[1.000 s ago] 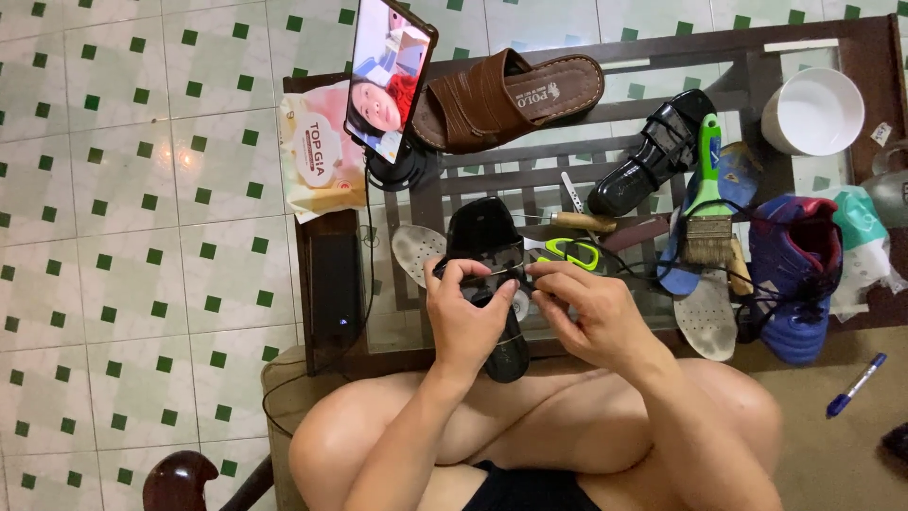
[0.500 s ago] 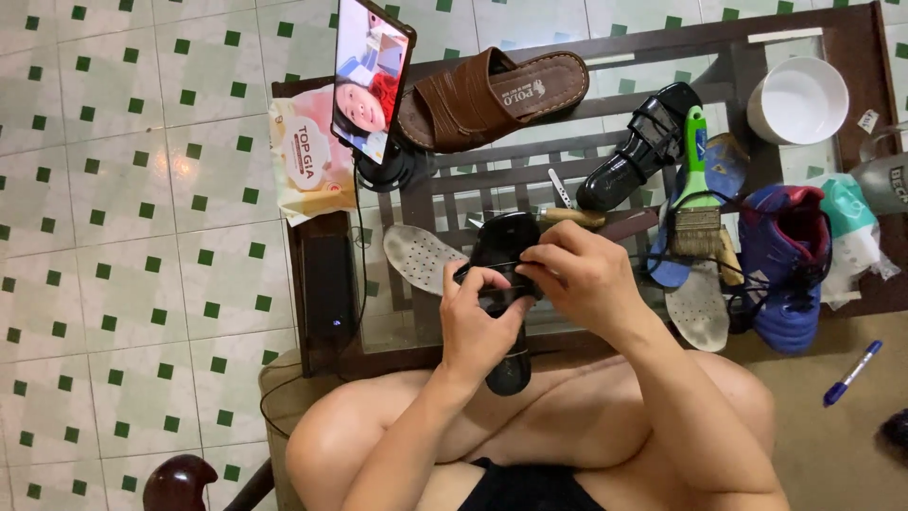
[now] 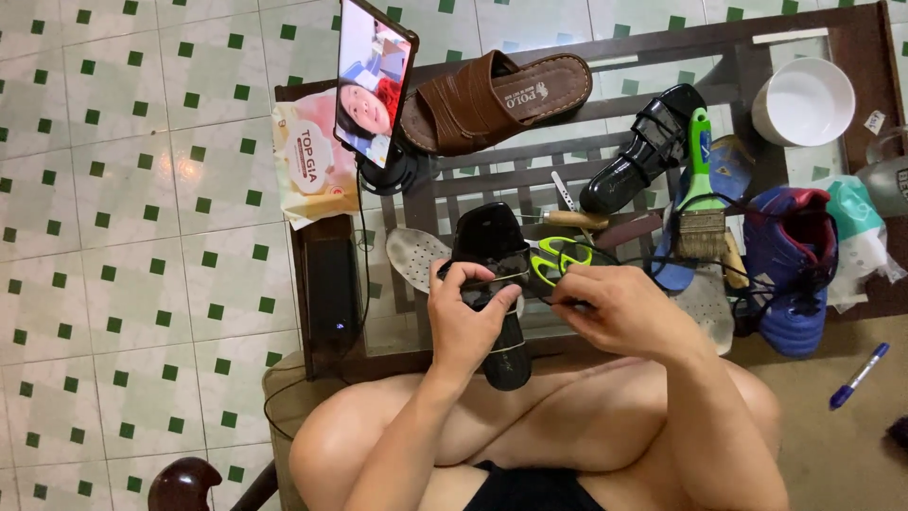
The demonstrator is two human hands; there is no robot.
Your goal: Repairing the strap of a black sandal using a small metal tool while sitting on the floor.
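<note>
A: The person's left hand (image 3: 473, 317) is wrapped around a glossy black open-toed sandal (image 3: 494, 284), fingers curled over its strap, so that grip is closed on the shoe. The sandal sits above the near edge of the glass-topped wooden table (image 3: 605, 57), its heel end reaching down over the person's bare thigh.

B: And the right hand (image 3: 624, 312)?

A: It sits just beside the left, fingertips pinched tight at the sandal's strap. What they pinch is too small to make out.

B: What lies around them?

A: Lime-green-handled scissors (image 3: 556, 259) just beyond the hands, a pale grey insole (image 3: 413, 255) to the left, and a second black sandal (image 3: 643, 151) further back. A brown leather slide sandal (image 3: 497, 90) lies at the far edge near a propped-up phone (image 3: 374, 80). On the right are a green-handled brush (image 3: 700, 189), a blue and red sneaker (image 3: 790, 270) and a white bowl (image 3: 804, 102). A blue pen (image 3: 859, 376) rests on the floor.
</note>
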